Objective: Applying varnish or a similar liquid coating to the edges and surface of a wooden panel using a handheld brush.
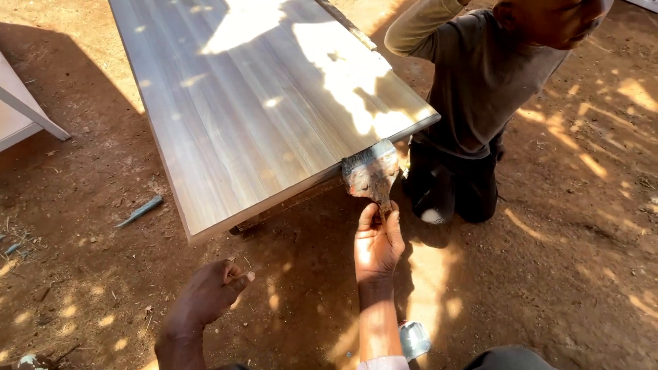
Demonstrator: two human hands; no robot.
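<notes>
My right hand (pixel 376 241) grips the handle of a wide, glue-caked paintbrush (pixel 371 171). Its bristles press against the near edge of a large grey wood-grain laminated board (pixel 253 103) that lies flat, raised a little off the ground. My left hand (pixel 211 291) hangs loosely curled below the board's near edge, holding nothing and touching nothing. Another person in a dark grey shirt (pixel 480 75) kneels at the board's right side, one arm raised toward its far edge.
Bare reddish dirt lies all around, dappled with sun. A white panel (pixel 24 109) stands at the left edge. A small blue-grey offcut (pixel 140 211) lies on the ground left of the board. A small metal tin (pixel 413 339) sits by my right forearm.
</notes>
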